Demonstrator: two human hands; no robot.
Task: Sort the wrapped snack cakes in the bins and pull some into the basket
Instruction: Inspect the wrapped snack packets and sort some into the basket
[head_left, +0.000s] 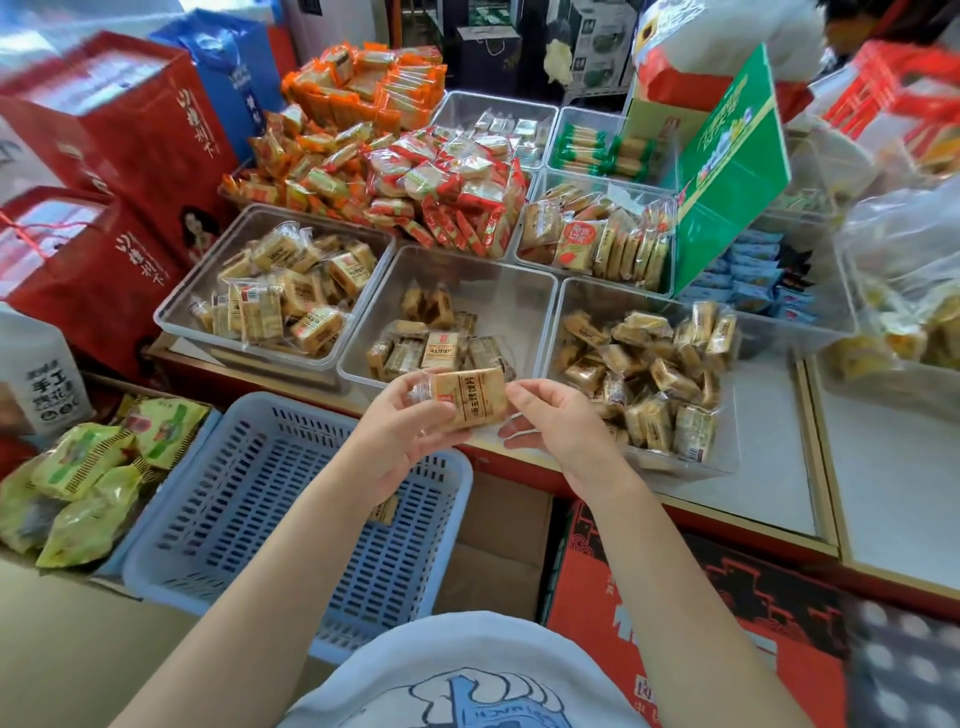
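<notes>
We hold one wrapped cake (464, 396) by both ends, left hand (402, 428) and right hand (551, 423) pinching, above the near basket (249, 499), likely to read it.

White jug (39, 376) reads "手工"; held snack cake (464, 397) wrapper's print (blurred) is unreadable.

Clear bins (540, 291) on counter (769, 467)

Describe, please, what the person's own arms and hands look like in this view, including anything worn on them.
Both arms are bare from wrist to above the elbow; no sleeve, glove, watch or bracelet shows. The left hand appears to carry a thin, pale ring on one finger, though it is small and hard to confirm. The right hand shows no ring. At the bottom edge is a light blue T-shirt with a blue and white print.
</notes>
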